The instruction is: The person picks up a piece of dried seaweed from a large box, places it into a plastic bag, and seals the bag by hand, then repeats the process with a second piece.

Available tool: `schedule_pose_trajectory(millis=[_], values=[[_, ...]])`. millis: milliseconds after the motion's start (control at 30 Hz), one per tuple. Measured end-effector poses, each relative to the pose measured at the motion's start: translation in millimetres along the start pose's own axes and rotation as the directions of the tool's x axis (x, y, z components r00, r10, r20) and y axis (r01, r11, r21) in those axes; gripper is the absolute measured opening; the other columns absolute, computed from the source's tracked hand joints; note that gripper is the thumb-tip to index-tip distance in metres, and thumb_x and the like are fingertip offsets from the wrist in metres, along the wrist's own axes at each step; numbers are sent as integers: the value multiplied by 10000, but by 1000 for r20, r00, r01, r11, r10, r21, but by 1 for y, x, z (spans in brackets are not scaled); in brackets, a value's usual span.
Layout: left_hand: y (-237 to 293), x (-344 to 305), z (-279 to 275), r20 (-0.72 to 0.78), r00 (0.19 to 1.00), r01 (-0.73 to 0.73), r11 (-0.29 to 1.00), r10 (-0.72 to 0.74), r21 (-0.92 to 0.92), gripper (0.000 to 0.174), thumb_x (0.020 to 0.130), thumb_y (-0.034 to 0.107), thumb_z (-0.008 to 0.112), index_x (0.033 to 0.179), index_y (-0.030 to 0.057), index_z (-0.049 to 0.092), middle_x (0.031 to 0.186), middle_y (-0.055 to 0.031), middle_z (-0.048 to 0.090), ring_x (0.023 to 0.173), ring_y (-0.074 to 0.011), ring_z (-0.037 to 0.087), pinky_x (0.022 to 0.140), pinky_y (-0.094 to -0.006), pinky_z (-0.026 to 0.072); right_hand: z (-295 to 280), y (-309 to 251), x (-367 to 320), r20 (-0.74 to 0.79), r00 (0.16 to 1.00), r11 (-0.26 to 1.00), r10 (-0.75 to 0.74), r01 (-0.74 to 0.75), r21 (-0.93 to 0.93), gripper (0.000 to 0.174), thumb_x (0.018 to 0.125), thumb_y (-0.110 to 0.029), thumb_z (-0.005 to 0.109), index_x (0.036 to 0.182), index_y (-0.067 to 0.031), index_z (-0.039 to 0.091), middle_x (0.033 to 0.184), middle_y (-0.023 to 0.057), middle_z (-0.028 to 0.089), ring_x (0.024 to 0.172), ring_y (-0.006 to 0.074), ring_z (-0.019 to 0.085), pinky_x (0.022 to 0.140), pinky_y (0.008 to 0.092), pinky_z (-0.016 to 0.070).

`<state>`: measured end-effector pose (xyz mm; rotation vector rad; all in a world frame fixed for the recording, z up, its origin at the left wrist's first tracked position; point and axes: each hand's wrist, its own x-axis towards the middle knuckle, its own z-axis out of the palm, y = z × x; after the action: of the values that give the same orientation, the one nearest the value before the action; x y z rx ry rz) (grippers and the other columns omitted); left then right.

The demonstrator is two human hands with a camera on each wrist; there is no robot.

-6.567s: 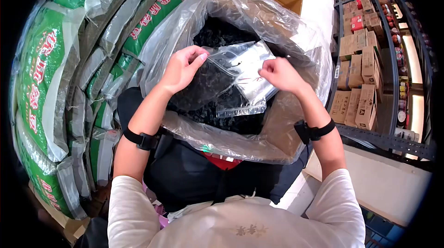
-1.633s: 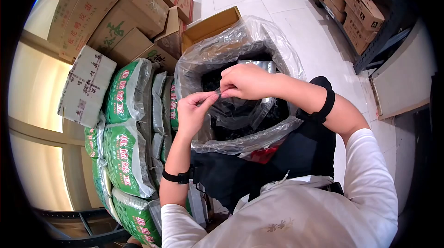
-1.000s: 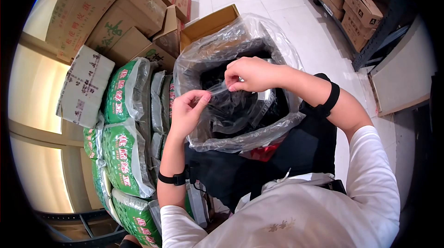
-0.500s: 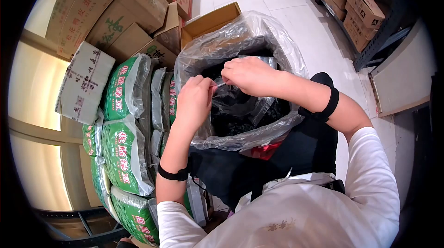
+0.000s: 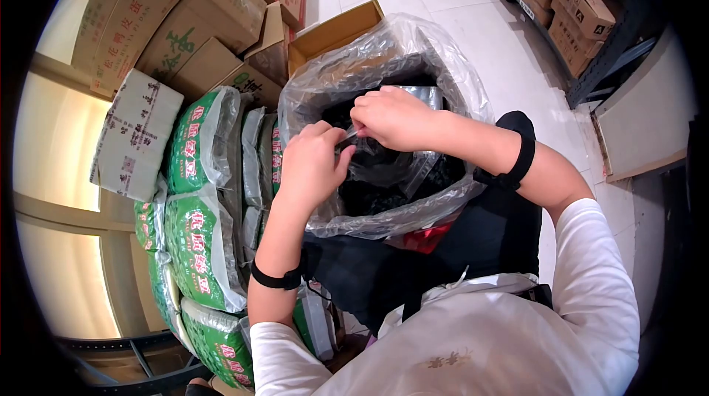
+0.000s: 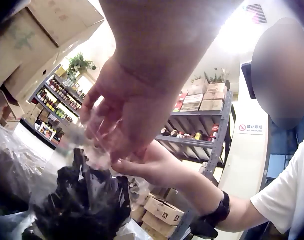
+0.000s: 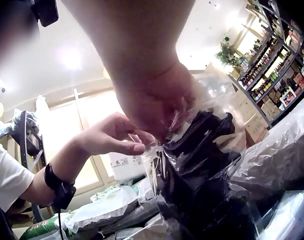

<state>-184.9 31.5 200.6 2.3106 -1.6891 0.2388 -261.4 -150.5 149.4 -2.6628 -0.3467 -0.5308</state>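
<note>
Both hands are at the mouth of a clear plastic bag (image 5: 380, 169), above a box lined with clear plastic film (image 5: 443, 53). My left hand (image 5: 314, 163) pinches the bag's edge, thumb stretched along it. Close on its right, my right hand (image 5: 395, 119) grips the same edge with curled fingers. The right wrist view shows black, crinkled, leaf-like pieces (image 7: 197, 160) filling the bag below the fingers. More black pieces (image 5: 369, 200) lie loose in the box. Behind the right hand, a silvery flat plastic packet (image 5: 427, 93) lies on them, partly hidden.
Green-and-white printed sacks (image 5: 196, 245) are stacked on the left, with a white carton (image 5: 138, 134) beside them. Cardboard boxes (image 5: 177, 27) stand at the back left. A metal shelf (image 5: 591, 75) with cartons is on the right. An open brown box (image 5: 336, 34) sits behind the lined box.
The head view has swung left since the oldest frame. The hands, wide apart then, are now close together at the bag's mouth; they parted slightly a second ago and came together again.
</note>
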Motion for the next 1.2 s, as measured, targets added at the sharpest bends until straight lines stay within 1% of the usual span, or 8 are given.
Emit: schedule_pose_trajectory(millis=[333, 433, 533, 667, 767, 867, 1033, 1200], values=[[-6, 8, 16, -20, 1000, -4, 999, 5, 53, 44, 795, 93, 652, 818, 55, 651, 789, -92, 616, 804, -292, 602, 695, -404, 466, -5, 1, 1, 13, 1000, 1000, -6, 7, -14, 71, 837, -150, 634, 808, -89, 613, 845, 55, 605, 902, 240, 599, 802, 375, 436], [-7, 7, 15, -44, 999, -21, 998, 24, 63, 51, 796, 93, 654, 822, 49, 655, 766, -102, 620, 759, -309, 604, 661, -403, 470, -9, 6, 0, 30, 998, 996, 56, -58, 68, 89, 834, -165, 649, 820, -82, 619, 854, 61, 612, 891, 256, 611, 789, 388, 461], [-8, 7, 12, -24, 1000, 3, 998, -1, 56, 62, 796, 99, 656, 833, 50, 660, 772, -99, 624, 756, -307, 608, 659, -402, 472, -19, 9, -2, 183, 966, 959, 180, -214, 184, 115, 836, -183, 659, 841, -74, 621, 866, 65, 621, 882, 273, 620, 768, 400, 485], [-7, 7, 13, 41, 995, 94, 996, -93, 0, 74, 794, 105, 659, 845, 53, 672, 793, -100, 633, 787, -303, 621, 676, -406, 487, -1, 14, -4, 118, 984, 980, 130, -145, 133, 88, 828, -156, 643, 833, -72, 619, 872, 70, 625, 887, 281, 620, 765, 403, 487], [2, 8, 13, -23, 998, 63, 996, -62, 58, 77, 790, 103, 660, 849, 59, 681, 796, -105, 635, 801, -307, 626, 686, -405, 495, 5, 14, -5, 85, 996, 999, 40, -41, 10, 52, 806, -123, 634, 830, -80, 616, 875, 74, 625, 875, 278, 621, 770, 402, 479], [-5, 12, 20, 56, 998, -9, 998, 5, 60, 87, 786, 108, 667, 857, 60, 687, 786, -106, 632, 779, -310, 625, 679, -407, 495, 7, 11, -4, 25, 999, 997, -27, 29, -66, 50, 789, -104, 626, 834, -87, 611, 881, 75, 622, 881, 272, 618, 773, 400, 473], [-8, 13, 18, 81, 996, 33, 998, -36, 44, 84, 784, 113, 674, 846, 59, 691, 766, -104, 628, 741, -308, 622, 650, -403, 491, 0, 14, -2, 112, 991, 985, 71, -88, 152, 107, 833, -175, 654, 883, -87, 620, 902, 63, 619, 922, 276, 611, 776, 407, 483], [-12, 13, 16, 76, 994, 76, 997, -76, -7, 79, 795, 115, 673, 847, 62, 698, 762, -103, 632, 709, -302, 620, 632, -394, 485, -20, 22, -4, 187, 977, 971, 99, -135, 195, 108, 840, -180, 652, 920, -107, 655, 920, 71, 639, 926, 280, 624, 772, 408, 498]])
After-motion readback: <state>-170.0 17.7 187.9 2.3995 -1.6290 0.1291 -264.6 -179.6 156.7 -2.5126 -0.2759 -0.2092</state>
